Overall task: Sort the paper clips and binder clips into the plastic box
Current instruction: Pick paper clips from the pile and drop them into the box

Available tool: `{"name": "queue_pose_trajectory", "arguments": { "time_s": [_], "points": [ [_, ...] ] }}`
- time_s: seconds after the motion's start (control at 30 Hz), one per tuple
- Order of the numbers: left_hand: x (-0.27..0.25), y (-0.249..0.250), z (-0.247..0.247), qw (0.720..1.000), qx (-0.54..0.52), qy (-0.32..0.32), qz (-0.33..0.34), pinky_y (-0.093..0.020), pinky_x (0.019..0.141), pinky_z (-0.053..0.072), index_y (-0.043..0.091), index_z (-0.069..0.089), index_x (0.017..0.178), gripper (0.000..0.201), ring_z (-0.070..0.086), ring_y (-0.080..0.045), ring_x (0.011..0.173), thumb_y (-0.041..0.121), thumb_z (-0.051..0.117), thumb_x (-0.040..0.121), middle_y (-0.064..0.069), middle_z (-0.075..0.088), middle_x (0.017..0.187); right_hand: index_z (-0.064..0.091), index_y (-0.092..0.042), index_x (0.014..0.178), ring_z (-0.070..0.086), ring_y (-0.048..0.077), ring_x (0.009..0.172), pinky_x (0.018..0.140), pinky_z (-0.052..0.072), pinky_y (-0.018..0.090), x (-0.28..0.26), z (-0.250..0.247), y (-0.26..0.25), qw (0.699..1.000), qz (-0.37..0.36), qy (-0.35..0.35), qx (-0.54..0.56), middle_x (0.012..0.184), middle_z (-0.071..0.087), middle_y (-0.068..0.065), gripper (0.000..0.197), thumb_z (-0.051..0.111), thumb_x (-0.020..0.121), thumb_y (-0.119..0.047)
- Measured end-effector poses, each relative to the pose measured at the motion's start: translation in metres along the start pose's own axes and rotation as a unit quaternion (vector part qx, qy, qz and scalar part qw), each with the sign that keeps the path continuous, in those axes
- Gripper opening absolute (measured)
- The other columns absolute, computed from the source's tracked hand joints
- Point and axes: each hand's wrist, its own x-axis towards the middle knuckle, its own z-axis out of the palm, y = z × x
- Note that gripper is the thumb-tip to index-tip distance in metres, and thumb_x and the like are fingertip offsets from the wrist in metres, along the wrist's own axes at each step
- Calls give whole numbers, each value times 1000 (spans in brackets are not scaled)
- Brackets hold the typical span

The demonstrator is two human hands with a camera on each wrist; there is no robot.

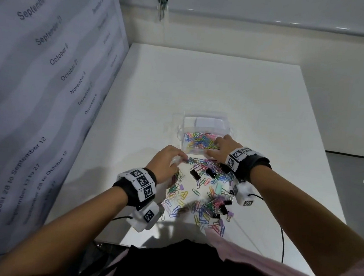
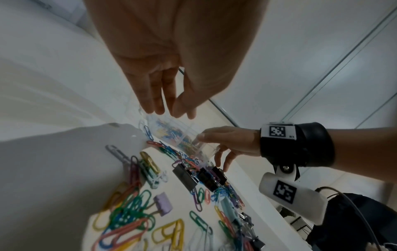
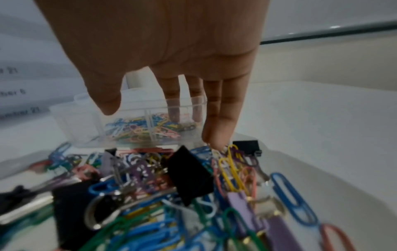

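Reaching over a heap of coloured clips, two bare hands are working beside a clear plastic box [image 1: 208,123] on a white worktop [image 1: 225,86].

The right hand [image 1: 220,149] is hovering at the box's near right corner with fingers straight and relaxed, grasping nothing, its fingertips [image 3: 217,141] dipping toward the pile just beneath. The left hand [image 1: 167,162] is lying just left of the pile with fingers loosely extended, thumb close to the fingertips, holding nothing visible. Paper clips [image 1: 199,140] are filling the box's near compartment, ahead of both hands. More paper clips [image 2: 131,214] and black binder clips [image 1: 195,174] are lying scattered between the wrists, with a lilac binder clip [image 2: 163,203] among them.
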Motion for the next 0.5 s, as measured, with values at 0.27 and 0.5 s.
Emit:
{"name": "queue_pose_trajectory", "arguments": {
  "time_s": [0.27,0.5],
  "points": [
    [-15,-10,13,987,88,-129,-46,-22,73,38,18,56,113,42,49,-15,82,19,73,75,1,44,95,46,-14,124,52,29,107,88,46,35,-40,16,7,992,-50,109,39,127,41,11,47,60,82,-29],
    [-28,-14,36,967,152,-200,-36,-31,83,45,18,45,119,66,51,-23,96,23,81,64,-2,39,111,51,-10,109,48,21,86,79,50,33,-76,43,8,992,-103,62,38,111,43,8,33,60,78,-15]
  ]
}}
